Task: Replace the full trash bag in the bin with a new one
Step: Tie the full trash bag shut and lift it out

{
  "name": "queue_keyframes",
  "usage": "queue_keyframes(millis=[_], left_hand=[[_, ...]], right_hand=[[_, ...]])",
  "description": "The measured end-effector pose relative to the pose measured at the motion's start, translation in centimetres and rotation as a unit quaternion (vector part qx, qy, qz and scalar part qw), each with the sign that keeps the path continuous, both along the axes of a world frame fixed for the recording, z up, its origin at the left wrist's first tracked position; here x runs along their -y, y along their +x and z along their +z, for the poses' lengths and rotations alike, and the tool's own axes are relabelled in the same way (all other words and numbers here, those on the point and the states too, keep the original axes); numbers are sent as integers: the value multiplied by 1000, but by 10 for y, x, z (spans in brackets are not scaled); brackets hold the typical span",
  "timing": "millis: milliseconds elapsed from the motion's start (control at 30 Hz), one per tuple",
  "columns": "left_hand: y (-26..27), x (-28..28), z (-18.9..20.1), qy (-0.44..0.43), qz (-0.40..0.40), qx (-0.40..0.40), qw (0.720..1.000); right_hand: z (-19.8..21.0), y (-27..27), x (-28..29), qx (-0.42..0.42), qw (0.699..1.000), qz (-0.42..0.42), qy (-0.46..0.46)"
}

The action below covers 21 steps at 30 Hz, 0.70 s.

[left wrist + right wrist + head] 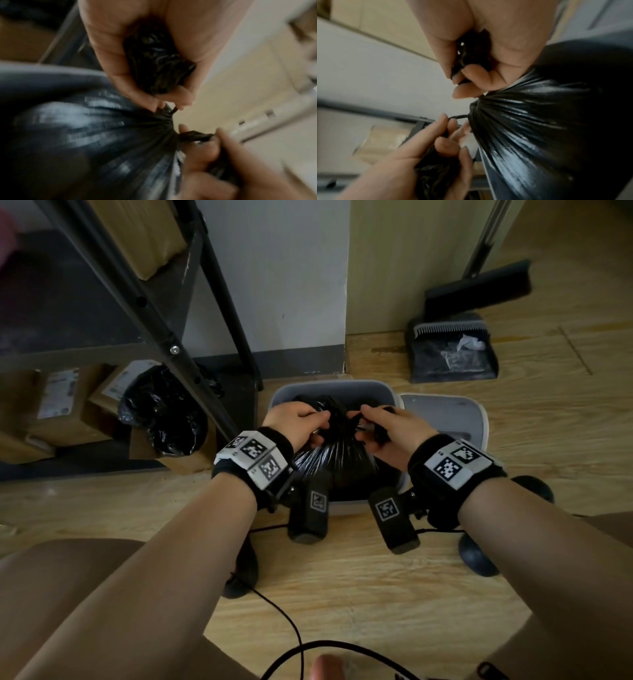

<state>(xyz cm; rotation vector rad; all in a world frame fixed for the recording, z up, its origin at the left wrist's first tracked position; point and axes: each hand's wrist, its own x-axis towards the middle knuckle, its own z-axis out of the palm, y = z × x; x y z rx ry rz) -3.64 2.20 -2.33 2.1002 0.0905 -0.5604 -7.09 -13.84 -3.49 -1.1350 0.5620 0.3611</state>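
The full trash bag sits inside the grey bin on the wooden floor, its neck gathered into tight pleats at the top. The left hand has its fingers curled round 1 bunched tail of black plastic, and the right hand grips the other tail the same way; both wrist views show the fists closed on plastic with a thin strand stretched between them at the neck. The step in hand looks like tying the bag off. To do it well, I judge the 2 tails should be pulled apart evenly and low against the gathered neck, so the knot seats down on the pleats rather than riding up loose, and the pull should stay steady, since thin film stretched this hard can tear. A second crossing would probably hold the knot before the bag is lifted out. The bin lid lies just beside the bin on the right, near the lifting path. A dustpan with a brush stands farther back against the wall, well apart. To the left, a black shelf frame slants close to the bin, with another black bag and cardboard boxes beneath it. A cable trails across the floor in front of the bin and could catch a foot.
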Motion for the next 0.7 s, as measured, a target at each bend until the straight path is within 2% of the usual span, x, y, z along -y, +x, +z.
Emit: queue_keyframes(millis=[33,100,167,267,367,467,700], left_hand=[[-3,4,1,-110,64,-79,989],[-8,8,2,-288,174,-183,924],[-8,8,-2,-371,238,-213,872],[-7,5,-8,-409,287,-225,837],[-5,3,-13,-393,303,-232,837],[-4,5,-21,-371,314,-215,847],[0,-6,-33,-324,342,-196,860]], right_hand=[[0,-1,0,-3,1000,-7,28],[1,-3,1,-3,998,-18,53],[1,-4,0,1,998,-24,62],[-2,-4,-1,13,1000,17,16],[-5,0,-2,31,989,93,-111],[-5,1,1,63,951,164,-253],[-11,-2,8,38,934,190,-301]])
